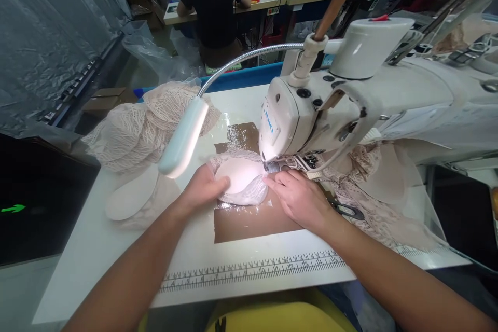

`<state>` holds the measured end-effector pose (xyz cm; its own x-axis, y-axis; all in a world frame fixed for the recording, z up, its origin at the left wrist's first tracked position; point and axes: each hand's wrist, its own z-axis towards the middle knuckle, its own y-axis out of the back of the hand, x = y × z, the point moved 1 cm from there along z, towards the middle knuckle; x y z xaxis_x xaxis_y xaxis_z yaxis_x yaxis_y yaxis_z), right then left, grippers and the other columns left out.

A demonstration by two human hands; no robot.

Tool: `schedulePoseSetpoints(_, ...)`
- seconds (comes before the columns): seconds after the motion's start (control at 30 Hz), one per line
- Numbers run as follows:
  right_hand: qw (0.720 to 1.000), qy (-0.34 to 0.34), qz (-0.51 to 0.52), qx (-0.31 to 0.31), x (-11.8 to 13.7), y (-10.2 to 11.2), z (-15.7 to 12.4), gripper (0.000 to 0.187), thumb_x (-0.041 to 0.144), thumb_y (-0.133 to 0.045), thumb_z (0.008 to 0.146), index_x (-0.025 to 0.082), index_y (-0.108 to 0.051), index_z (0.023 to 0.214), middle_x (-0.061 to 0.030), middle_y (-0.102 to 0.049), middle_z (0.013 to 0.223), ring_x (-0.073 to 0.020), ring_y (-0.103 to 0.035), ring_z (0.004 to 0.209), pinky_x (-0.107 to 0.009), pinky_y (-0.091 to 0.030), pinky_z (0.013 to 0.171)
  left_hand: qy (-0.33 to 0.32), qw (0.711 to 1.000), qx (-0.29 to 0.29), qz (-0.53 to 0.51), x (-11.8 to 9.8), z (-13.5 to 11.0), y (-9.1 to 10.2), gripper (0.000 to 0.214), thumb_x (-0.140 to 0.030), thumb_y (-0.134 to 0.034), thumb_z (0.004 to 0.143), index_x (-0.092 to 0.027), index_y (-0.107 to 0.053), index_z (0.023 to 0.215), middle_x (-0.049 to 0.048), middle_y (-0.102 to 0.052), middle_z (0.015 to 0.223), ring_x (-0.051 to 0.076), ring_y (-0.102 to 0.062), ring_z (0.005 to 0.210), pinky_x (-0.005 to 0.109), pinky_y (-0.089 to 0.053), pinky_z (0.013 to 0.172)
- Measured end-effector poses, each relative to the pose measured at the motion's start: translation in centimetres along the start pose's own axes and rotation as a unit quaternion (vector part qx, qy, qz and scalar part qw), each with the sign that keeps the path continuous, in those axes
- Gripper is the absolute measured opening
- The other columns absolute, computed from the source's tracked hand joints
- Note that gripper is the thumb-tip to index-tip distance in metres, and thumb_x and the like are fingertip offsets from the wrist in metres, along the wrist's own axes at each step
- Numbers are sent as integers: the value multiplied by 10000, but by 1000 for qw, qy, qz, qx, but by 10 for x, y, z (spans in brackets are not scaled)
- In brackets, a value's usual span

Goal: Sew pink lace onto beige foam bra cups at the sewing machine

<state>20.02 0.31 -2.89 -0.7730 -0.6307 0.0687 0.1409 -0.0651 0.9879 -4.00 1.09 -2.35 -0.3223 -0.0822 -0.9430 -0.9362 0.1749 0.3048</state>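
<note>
A pale bra cup [240, 175] edged with lace lies on the brown-taped patch of the table, its right edge at the needle area of the white sewing machine [286, 114]. My left hand [206, 187] grips the cup's left side, thumb on top and fingers underneath. On the right, my right hand [298, 194] lies beside the presser foot, fingertips reaching the lace edge of the cup. Its fingers are stretched out and press down on the work. Thread snips [348, 210] with a dark handle lie just right of that hand.
A lamp [184, 137] on a bent metal neck hangs over the left side. Lace pieces [148, 124] are heaped at the back left, near a loose cup [132, 194]. More lace [369, 207] lies right. A printed ruler [252, 270] runs along the front edge. A person [213, 5] sits ahead.
</note>
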Motion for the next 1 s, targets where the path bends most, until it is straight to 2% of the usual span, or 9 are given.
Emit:
schedulePoseSetpoints(0.13, 1000, -8, -6, -13, -1, -1, -1, 422, 69, -410, 852, 191, -646, 1180, -49, -627, 819, -163, -486, 698, -286, -335, 606, -3, 999, 33, -6, -1, 0, 5, 435, -202, -646, 712, -151, -625, 1144, 68, -691, 989, 265, -628, 961, 343, -462, 906)
schedulePoseSetpoints(0.2, 1000, -14, -3, -25, -2, -3, -2, 434, 64, -406, 846, 190, -646, 1185, -50, -629, 816, -164, -490, 695, -284, -343, 605, 24, 998, 61, 18, 0, -1, 12, 286, -258, -659, 722, -158, -675, 989, 39, -680, 780, 229, -634, 767, 298, -490, 728)
schedulePoseSetpoints(0.3, 998, -20, 21, -47, -4, -5, -4, 431, 61, -401, 846, 179, -653, 1176, -55, -651, 861, -166, -514, 723, -279, -372, 625, 76, 984, 108, 121, -6, -9, 32, 197, -381, -685, 720, -187, -658, 712, -2, -585, 568, 163, -525, 512, 251, -355, 477)
schedulePoseSetpoints(0.47, 994, -38, 76, -67, -9, -6, -7, 373, 103, -420, 866, 170, -667, 1137, -63, -669, 936, -170, -564, 797, -271, -419, 660, 54, 947, 54, 311, -44, -36, 52, 362, -489, -663, 736, -195, -558, 553, -16, -520, 494, 118, -418, 422, 254, -214, 423)
schedulePoseSetpoints(0.57, 993, -40, 93, -63, -9, -4, -7, 355, 112, -418, 874, 169, -674, 1114, -64, -665, 905, -164, -574, 790, -264, -423, 648, -56, 928, 100, 356, -68, -45, 36, 234, -397, -561, 840, -208, -646, 731, 14, -595, 649, 150, -522, 584, 245, -335, 507)
schedulePoseSetpoints(0.63, 993, -36, 95, -62, -9, -2, -7, 350, 114, -422, 875, 168, -675, 1110, -61, -662, 892, -160, -575, 776, -260, -418, 631, -165, 893, 145, 392, -74, -42, 17, 181, -281, -504, 876, -211, -671, 881, 48, -631, 808, 185, -563, 767, 263, -406, 636)
schedulePoseSetpoints(0.73, 993, -26, 97, -58, -8, -1, -7, 352, 104, -429, 863, 175, -678, 1101, -54, -658, 876, -154, -576, 764, -256, -406, 617, -262, 830, 189, 455, -64, -28, -10, 203, -155, -479, 861, -178, -660, 949, 90, -629, 950, 232, -549, 929, 341, -428, 794)
schedulePoseSetpoints(0.8, 993, -16, 103, -55, -9, -1, -7, 348, 101, -433, 857, 182, -685, 1083, -49, -656, 860, -155, -577, 769, -255, -406, 624, -273, 813, 184, 480, -50, -16, -21, 183, -155, -469, 872, -153, -648, 913, 103, -625, 932, 235, -552, 905, 355, -435, 783)
schedulePoseSetpoints(1.0, 986, -4, 153, -67, -9, 0, -8, 322, 150, -431, 896, 163, -673, 1108, -53, -660, 853, -169, -593, 807, -265, -446, 675, -265, 871, 145, 386, -23, 1, -21, 271, -269, -377, 962, -161, -529, 765, 34, -552, 734, 144, -502, 683, 254, -403, 636)
